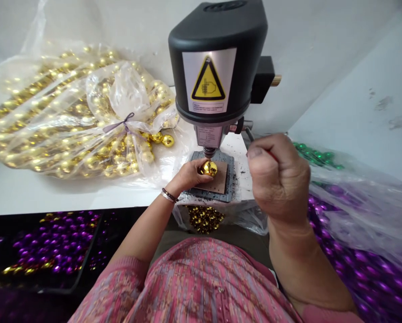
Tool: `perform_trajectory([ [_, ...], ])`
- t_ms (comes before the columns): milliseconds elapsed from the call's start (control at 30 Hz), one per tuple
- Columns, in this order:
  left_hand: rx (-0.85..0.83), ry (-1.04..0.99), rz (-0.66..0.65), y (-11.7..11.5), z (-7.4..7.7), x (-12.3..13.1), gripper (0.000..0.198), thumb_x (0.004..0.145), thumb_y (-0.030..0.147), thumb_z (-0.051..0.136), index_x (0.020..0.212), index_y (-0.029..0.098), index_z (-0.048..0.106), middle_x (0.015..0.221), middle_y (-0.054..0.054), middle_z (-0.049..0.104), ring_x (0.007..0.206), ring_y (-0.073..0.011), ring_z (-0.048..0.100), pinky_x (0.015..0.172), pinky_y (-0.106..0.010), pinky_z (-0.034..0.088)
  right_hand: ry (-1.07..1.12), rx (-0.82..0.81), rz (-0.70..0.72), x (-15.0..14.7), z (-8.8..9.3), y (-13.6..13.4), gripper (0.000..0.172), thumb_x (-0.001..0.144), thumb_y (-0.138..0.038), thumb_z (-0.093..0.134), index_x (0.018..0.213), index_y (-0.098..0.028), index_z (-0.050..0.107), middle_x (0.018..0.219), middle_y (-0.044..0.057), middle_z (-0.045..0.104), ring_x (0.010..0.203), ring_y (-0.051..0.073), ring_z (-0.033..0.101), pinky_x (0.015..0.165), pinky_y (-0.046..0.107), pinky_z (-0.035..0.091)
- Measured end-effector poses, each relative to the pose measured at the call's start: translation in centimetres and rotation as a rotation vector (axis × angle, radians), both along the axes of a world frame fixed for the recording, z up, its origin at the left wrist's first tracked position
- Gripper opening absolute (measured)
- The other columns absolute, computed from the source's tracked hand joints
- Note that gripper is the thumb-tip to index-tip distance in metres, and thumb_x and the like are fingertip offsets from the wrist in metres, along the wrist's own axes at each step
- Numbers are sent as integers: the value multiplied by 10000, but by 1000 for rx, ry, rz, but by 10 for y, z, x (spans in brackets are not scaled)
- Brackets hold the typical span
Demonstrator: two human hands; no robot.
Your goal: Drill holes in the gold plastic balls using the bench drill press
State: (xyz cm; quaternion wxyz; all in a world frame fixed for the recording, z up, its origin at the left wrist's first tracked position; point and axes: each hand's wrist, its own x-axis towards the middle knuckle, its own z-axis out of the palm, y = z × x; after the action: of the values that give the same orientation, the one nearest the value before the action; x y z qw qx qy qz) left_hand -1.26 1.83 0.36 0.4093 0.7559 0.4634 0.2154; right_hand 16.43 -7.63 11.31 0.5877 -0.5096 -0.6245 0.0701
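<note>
A shiny gold ball (210, 168) is pinched between the thumb and fingers of my left hand (190, 174), directly under the chuck (209, 151) of a black bench drill press (217, 40). Beneath the ball lies a brown board (221, 179) on the drill's grey base (230, 172), which is strewn with dark shavings. My right hand (278, 179) is raised at the drill's right side, its fingers wrapped round the drill's feed lever (250, 133). Most of the lever is hidden behind the fist.
A tied clear bag of gold balls (69, 121) covers the table's left part, loose gold balls (168, 141) beside it. An open bag of gold pieces (206, 220) hangs below the front edge. Purple balls (56, 242) lie in a black tray at left; bagged purple (352, 255) and green ones (317, 154) at right.
</note>
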Motion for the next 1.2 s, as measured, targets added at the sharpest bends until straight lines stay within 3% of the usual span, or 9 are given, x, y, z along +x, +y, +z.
perform_trajectory([
  [167,28,5,-6,-2,0,1,397,723,264,737,1107,172,707,989,-5,736,903,-171,647,828,-271,525,-49,69,-28,-2,-17,-1,198,914,-304,483,764,-212,574,641,-36,520,571,80,444,559,245,386],
  [400,40,21,-3,-1,-2,1,404,716,235,734,1115,178,702,1005,5,735,920,-168,651,834,-263,513,-62,105,-32,-1,-26,0,162,909,-298,508,800,-219,598,670,-33,574,596,89,491,586,255,400],
  [833,0,-2,22,-4,0,-1,557,717,216,766,1262,164,662,1120,-31,741,981,-182,659,895,-268,501,-84,257,-68,-2,-60,9,113,902,-219,479,878,-226,589,745,-23,573,697,104,549,671,262,459],
  [1100,-26,-36,5,-3,-2,-1,563,720,233,767,1269,176,657,1093,-24,743,971,-186,660,896,-287,503,31,350,27,-1,-93,24,139,899,-190,480,966,-238,592,779,-28,565,754,109,604,693,279,494],
  [1200,-15,-40,15,-3,-4,-1,568,709,238,778,1261,169,660,1090,-31,739,969,-191,657,895,-292,505,37,374,60,-2,-95,25,134,900,-206,487,970,-242,594,800,-28,591,747,108,613,699,285,518],
])
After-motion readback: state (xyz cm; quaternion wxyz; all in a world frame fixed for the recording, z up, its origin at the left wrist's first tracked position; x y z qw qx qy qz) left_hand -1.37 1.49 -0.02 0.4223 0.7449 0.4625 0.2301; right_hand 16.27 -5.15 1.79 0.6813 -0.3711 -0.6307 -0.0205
